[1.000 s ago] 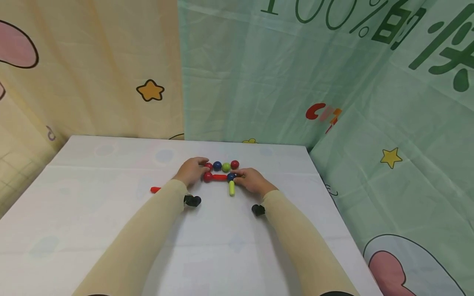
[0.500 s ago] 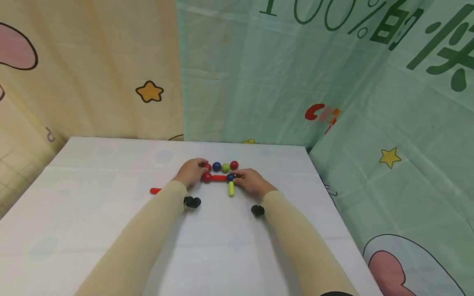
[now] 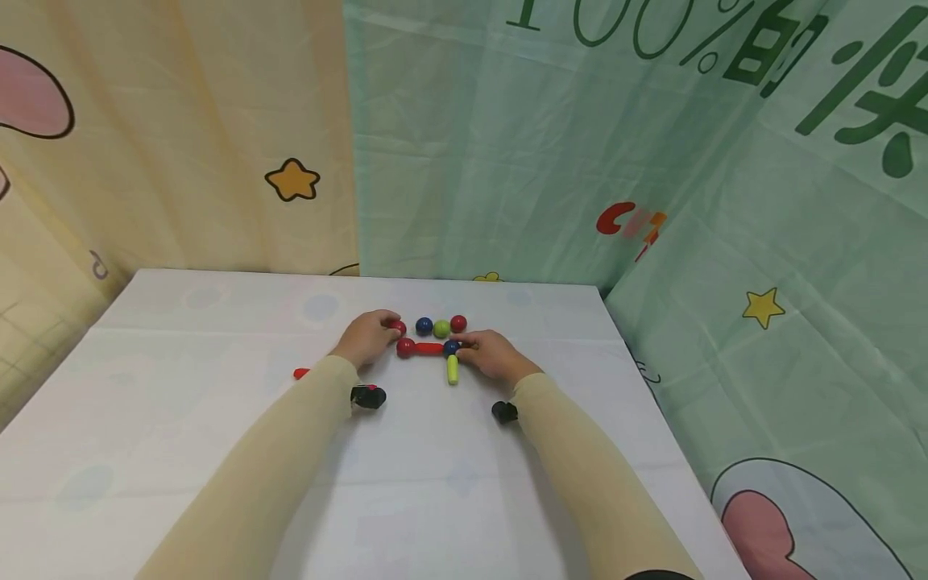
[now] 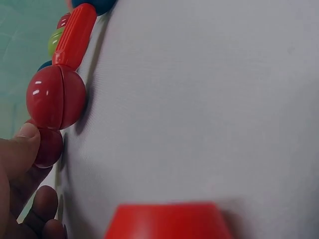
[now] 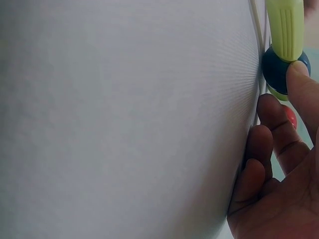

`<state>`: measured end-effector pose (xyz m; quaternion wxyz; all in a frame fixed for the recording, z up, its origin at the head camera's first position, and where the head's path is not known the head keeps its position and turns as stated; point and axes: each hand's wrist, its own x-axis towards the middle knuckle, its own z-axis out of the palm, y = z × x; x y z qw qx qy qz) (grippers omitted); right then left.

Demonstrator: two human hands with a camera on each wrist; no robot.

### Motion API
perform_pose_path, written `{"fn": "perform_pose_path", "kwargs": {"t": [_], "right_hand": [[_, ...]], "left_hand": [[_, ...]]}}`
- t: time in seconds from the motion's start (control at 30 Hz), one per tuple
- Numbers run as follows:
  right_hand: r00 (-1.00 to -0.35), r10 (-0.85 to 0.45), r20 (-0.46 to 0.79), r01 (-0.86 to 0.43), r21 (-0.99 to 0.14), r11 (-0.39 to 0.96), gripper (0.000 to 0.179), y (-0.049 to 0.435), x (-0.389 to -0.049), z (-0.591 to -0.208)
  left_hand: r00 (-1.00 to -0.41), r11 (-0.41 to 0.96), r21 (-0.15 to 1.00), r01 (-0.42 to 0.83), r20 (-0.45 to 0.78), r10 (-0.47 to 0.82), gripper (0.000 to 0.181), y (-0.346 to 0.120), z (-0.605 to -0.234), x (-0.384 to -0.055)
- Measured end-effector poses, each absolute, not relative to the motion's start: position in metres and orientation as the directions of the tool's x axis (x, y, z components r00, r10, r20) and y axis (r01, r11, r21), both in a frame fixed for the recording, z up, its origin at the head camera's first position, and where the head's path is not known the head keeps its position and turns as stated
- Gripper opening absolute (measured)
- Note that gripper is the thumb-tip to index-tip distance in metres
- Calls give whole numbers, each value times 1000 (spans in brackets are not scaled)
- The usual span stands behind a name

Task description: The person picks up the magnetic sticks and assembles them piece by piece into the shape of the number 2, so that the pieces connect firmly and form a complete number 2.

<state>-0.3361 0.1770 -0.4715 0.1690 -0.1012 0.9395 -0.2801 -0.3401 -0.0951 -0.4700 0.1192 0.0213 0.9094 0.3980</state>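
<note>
My left hand (image 3: pixel 366 337) pinches a red ball (image 3: pixel 399 328) between thumb and fingers, left of the back row of balls. In the left wrist view, this held ball (image 4: pixel 49 148) sits behind a larger-looking red ball (image 4: pixel 56 97). That front ball joins a red stick (image 3: pixel 428 349), whose other end meets a blue ball (image 3: pixel 451 347). From the blue ball a yellow-green stick (image 3: pixel 453 370) points toward me. My right hand (image 3: pixel 495 355) holds the blue ball, its thumb (image 5: pixel 299 74) pressed on it and the other fingers curled below.
Behind the joined pieces stand a loose blue ball (image 3: pixel 424 326), a green ball (image 3: pixel 441 329) and a red ball (image 3: pixel 458 323). Another red stick (image 3: pixel 300 373) lies partly hidden by my left sleeve. White cloth covers the table (image 3: pixel 464 483); printed curtains hang behind and at the right.
My left hand has shifted slightly left with the red ball, widening the gap to the loose blue ball. My right hand stays on the blue ball.
</note>
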Motion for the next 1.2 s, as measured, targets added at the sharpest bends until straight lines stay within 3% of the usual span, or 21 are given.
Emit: {"fn": "perform_pose_path", "kwargs": {"t": [0.67, 0.97, 1.2], "right_hand": [[-913, -310, -265, -133, -525, 840, 43, 177, -338, -470], [-914, -307, -266, -130, -524, 842, 43, 177, -339, -472], [-916, -298, -271, -125, -511, 850, 43, 175, -339, -471]], "left_hand": [[-969, 662, 749, -36, -189, 161, 44, -115, -457, -325], [-963, 576, 814, -72, -208, 174, 45, -110, -459, -313], [-965, 585, 810, -19, -168, 203, 45, -111, -456, -299]]}}
